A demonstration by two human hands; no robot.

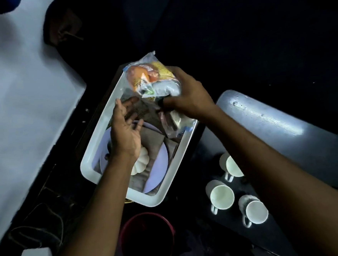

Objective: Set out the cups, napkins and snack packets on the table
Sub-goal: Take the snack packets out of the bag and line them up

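My right hand (190,95) grips an orange and yellow snack packet (150,75) above the far end of a white plastic basket (97,150). My left hand (125,129) hovers open, palm up, over the basket's middle. Inside the basket lie brown cloth napkins (154,141), a lilac plate (160,162), a white ribbed object (140,163) and more packets (173,123) near the right wall. Three white cups (222,197) stand upright on the dark table to the right of the basket.
A dark red bucket (147,241) stands on the floor below the basket. A grey rounded chair back (273,118) lies at the right. Another person's head (62,23) shows at the top left beside a white surface (22,98). Cables (48,212) run along the floor at the left.
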